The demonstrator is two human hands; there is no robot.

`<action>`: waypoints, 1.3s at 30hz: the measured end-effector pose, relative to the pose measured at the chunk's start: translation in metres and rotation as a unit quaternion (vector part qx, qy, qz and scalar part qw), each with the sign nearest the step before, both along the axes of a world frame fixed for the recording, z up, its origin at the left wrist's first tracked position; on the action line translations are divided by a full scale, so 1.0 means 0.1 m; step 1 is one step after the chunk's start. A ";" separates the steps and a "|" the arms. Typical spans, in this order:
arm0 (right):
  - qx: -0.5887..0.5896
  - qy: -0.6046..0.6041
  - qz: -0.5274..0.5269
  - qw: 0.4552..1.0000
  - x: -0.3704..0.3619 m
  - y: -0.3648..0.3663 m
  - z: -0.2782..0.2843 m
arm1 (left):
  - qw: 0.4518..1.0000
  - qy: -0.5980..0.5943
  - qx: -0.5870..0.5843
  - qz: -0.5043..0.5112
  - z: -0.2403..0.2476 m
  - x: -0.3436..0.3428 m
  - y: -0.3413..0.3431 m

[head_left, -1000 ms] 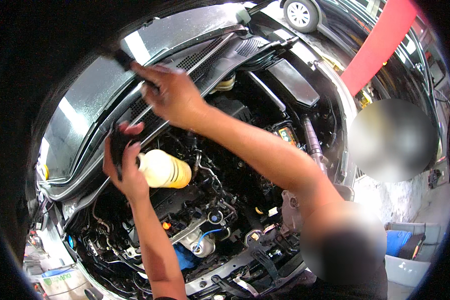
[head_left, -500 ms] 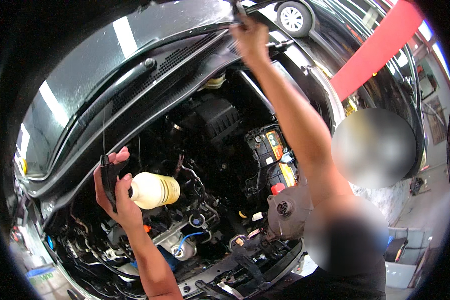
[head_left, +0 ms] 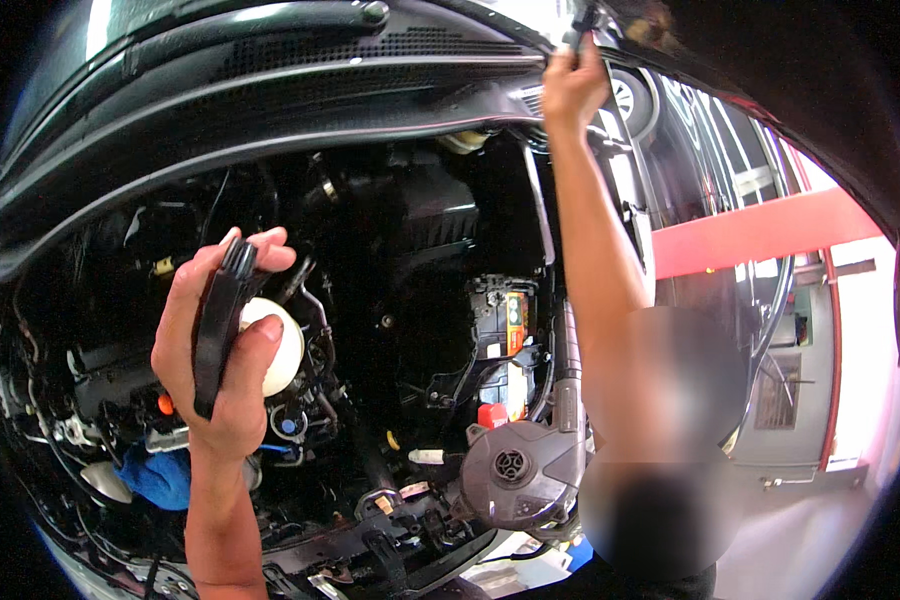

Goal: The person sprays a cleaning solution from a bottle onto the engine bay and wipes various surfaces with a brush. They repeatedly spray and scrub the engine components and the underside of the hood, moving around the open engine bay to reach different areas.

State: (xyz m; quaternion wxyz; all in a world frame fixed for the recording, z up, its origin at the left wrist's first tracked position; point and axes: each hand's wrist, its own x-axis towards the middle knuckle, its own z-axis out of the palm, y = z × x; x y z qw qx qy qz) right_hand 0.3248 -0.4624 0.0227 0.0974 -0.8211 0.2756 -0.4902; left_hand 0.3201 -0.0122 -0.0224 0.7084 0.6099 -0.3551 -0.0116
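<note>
Btl turned, in L grip

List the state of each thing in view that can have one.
Left hand: closed around the black spray head of a pale bottle
Pale bottle: held in the left hand; fill level can't be told
Right hand: raised, closed on a dark object too blurred to identify
Engine bay: uncovered
Battery: exposed, seated in the bay
Blue cloth: bunched up
</note>
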 end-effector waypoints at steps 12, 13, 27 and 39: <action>0.036 -0.080 0.206 0.974 0.48 1.69 0.26 | 1.000 -0.010 -0.019 -0.005 -0.12 -0.05 0.01; -0.046 -0.122 0.180 0.975 0.60 1.63 0.22 | 0.999 0.037 -0.025 -0.020 -0.10 -0.12 -0.03; 0.247 -0.023 0.369 0.896 -0.15 2.16 0.63 | 0.991 0.085 0.074 0.072 0.63 -1.04 0.96; 0.503 -0.122 0.134 0.845 -4.08 3.14 1.01 | 0.978 -0.144 0.141 -0.052 1.35 -2.02 1.52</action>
